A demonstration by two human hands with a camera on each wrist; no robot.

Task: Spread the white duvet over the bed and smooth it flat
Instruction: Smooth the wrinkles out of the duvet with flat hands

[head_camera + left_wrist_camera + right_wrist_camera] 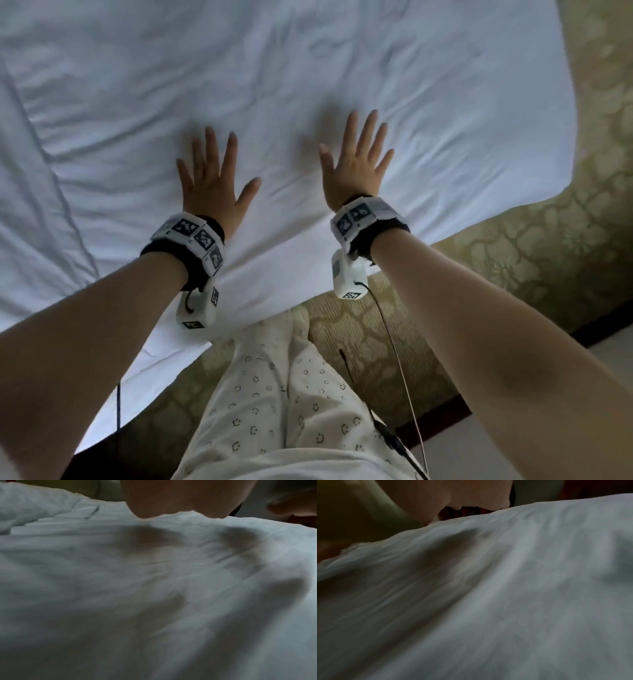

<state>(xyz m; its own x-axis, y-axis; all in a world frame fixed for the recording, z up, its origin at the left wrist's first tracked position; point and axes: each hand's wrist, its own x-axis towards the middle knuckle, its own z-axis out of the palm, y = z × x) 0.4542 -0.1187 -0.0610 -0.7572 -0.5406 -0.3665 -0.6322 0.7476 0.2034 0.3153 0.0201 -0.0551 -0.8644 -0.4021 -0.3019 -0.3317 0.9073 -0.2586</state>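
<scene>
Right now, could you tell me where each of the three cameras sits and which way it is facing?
Head: worn on the head, looking forward and down at the white duvet; shows left hand, right hand, both forearms, the legs.
Left wrist: low over the cloth, looking along the hand; the left hand's underside shows at top.
Right wrist: the same, along the right hand, blurred.
Shared: all three see the duvet with open hands over it.
</scene>
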